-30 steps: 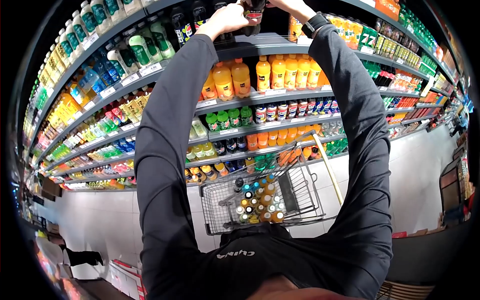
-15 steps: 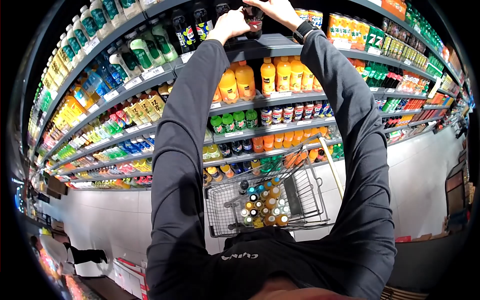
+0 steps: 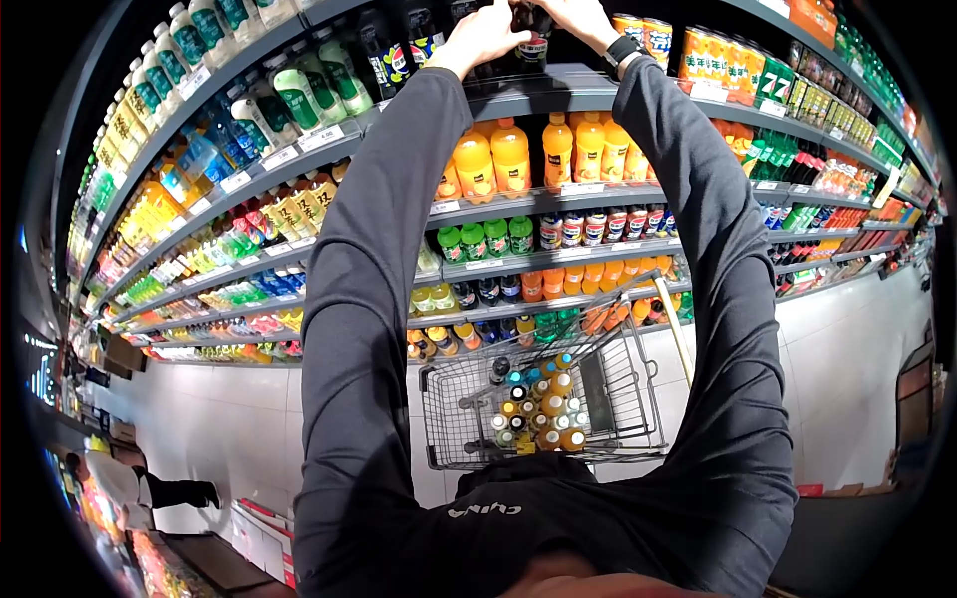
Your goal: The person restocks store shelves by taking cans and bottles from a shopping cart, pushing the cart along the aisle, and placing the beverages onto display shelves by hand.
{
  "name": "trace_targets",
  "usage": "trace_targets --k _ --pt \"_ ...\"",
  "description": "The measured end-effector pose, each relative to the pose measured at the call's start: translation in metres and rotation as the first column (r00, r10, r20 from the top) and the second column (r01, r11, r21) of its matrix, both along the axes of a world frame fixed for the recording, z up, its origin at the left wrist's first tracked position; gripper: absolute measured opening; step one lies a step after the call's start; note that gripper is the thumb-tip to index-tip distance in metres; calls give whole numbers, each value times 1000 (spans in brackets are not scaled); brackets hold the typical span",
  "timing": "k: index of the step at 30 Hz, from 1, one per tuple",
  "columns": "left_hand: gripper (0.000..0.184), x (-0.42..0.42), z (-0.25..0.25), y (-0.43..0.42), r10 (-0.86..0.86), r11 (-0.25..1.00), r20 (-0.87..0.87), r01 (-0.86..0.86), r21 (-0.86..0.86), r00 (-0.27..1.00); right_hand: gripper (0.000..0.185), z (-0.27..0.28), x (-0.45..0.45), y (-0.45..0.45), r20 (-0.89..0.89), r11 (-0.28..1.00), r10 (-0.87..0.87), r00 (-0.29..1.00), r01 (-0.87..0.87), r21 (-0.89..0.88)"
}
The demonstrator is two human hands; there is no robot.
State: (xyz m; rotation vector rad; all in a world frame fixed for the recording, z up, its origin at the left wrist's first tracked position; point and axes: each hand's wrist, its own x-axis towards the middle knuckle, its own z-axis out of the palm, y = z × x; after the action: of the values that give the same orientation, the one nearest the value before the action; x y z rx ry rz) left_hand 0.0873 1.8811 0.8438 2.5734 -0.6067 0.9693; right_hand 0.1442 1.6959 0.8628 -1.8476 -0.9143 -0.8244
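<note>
At the top shelf, my left hand (image 3: pixel 485 42) and my right hand (image 3: pixel 578 20) are both closed round a dark bottle (image 3: pixel 533 48), whose upper part is cut off by the frame's top edge. Dark bottles with yellow-green labels (image 3: pixel 384 55) stand left of my left hand. Orange and white cans (image 3: pixel 656 38) are just right of my right wrist, which wears a black watch. One shelf lower are orange juice bottles (image 3: pixel 509 157). The shopping cart (image 3: pixel 454 409) in front of my body holds several bottles with coloured caps (image 3: pixel 551 404).
Curved shelves (image 3: pixel 319 140) full of drinks run across the view. The cart's handle (image 3: pixel 674 329) points up and right. Another person (image 3: pixel 125 483) is at the lower left, near a red and white box (image 3: pixel 261 538). Pale floor tiles (image 3: pixel 837 369) show at the right.
The view has shifted, so shelves and cart appear farther right. Both hands stay at the dark bottle, which also appears farther right in the view.
</note>
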Motion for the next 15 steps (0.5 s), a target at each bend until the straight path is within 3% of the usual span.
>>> trace_targets --k 4,8,9,12,15 --pt "67 22 2 6 26 999 -7 -26 24 1000 49 4 12 4 50 1000 7 999 -7 11" --pt "74 28 5 4 68 997 -13 -67 37 998 50 13 8 2 -20 998 -38 999 37 -51" --pt "75 28 7 4 87 996 -35 -86 39 996 54 9 20 6 56 1000 -17 998 19 -25" --pt "79 29 10 5 126 991 -57 -124 50 990 59 15 21 11 -47 988 -124 991 119 -94" --pt "81 30 9 8 145 988 -40 -142 51 989 63 8 47 22 57 985 -160 986 163 -51"
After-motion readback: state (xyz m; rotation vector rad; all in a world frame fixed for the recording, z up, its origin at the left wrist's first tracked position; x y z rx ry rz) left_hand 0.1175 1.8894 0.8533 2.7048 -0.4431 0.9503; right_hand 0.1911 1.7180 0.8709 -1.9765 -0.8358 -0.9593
